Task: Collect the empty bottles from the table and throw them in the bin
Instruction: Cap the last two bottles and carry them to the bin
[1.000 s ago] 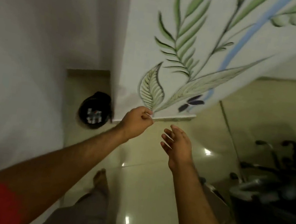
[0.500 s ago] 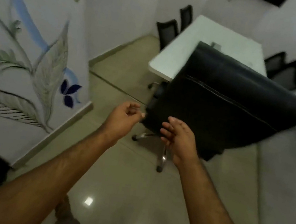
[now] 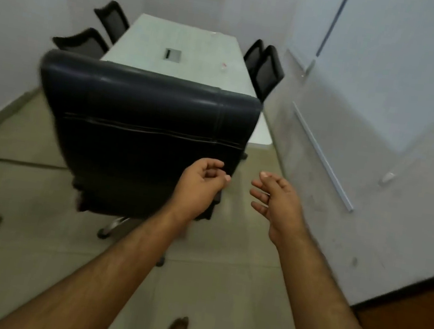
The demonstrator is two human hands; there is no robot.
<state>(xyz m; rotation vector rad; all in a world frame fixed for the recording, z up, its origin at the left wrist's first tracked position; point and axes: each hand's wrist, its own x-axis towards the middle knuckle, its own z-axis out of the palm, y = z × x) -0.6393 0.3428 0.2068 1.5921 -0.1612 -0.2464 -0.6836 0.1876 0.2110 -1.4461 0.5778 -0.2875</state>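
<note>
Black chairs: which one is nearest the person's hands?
The big black leather high-backed chair at the white table's near end, beside the left hand; the four others are slimmer mesh chairs along its sides.

Chair (image 3: pixel 144 136) before table (image 3: pixel 193 48), between hands.
</note>
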